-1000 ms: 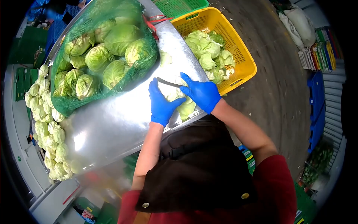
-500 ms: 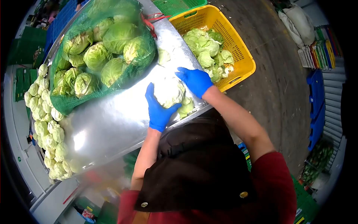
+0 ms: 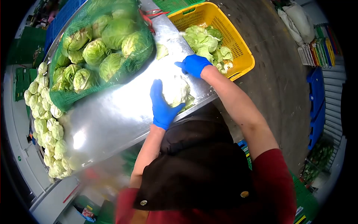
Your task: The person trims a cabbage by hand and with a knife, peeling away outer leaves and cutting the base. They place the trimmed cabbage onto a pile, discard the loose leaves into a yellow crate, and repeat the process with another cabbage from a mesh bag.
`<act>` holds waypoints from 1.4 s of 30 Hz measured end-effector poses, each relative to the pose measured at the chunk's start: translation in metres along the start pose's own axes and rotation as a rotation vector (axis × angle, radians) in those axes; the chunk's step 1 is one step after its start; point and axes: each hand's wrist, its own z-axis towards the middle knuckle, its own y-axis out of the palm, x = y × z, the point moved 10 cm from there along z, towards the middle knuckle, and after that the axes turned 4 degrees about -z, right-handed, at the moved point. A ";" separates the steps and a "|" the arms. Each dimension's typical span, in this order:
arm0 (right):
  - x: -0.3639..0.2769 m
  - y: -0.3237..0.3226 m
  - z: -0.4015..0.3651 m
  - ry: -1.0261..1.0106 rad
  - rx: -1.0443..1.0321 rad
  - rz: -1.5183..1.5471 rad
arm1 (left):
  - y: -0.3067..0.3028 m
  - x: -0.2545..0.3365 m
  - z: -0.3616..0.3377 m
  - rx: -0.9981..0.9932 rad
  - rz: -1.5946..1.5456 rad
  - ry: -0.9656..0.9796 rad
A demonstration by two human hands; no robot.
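Observation:
A pale, trimmed cabbage (image 3: 179,91) sits near the front edge of the metal table, partly washed out by glare. My left hand (image 3: 163,108), in a blue glove, cups its left side, thumb along the near side and fingers along the far side. My right hand (image 3: 195,66), also blue-gloved, is above the table's right edge, apart from the cabbage. Its fingers are curled together, the tips pointing left; what they hold, if anything, is hidden. Loose green leaf (image 3: 187,102) shows at the cabbage's near right side.
A green net bag (image 3: 108,48) of cabbages lies on the metal table (image 3: 100,123). Trimmed cabbages (image 3: 48,127) are heaped along the left edge. A yellow crate (image 3: 238,48) with cabbage leaves (image 3: 203,41) stands at the right. One leaf piece (image 3: 161,51) lies near the bag.
My right hand has moved up and away from the cabbage, its fingers drawing together. My left hand and the cabbage have shifted slightly right.

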 end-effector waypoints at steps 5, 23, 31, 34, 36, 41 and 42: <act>-0.037 -0.014 -0.052 -0.169 0.507 -0.052 | -0.010 -0.038 0.004 0.068 -0.305 -0.233; 0.011 0.002 -0.011 0.000 0.485 0.175 | -0.016 -0.034 -0.015 0.088 -0.319 -0.264; -0.039 -0.001 -0.079 -0.067 0.494 0.224 | -0.032 -0.048 -0.043 0.173 -0.513 -0.462; -0.068 0.016 -0.073 -0.112 0.370 0.191 | -0.027 -0.049 -0.041 0.151 -0.365 -0.352; -0.066 0.024 -0.065 -0.157 0.358 0.193 | -0.027 -0.051 -0.042 0.149 -0.410 -0.368; -0.054 0.013 -0.079 -0.270 0.389 0.177 | -0.030 -0.052 -0.033 0.131 -0.473 -0.350; -0.050 0.010 -0.083 -0.336 0.430 0.240 | -0.031 -0.059 -0.034 0.127 -0.535 -0.400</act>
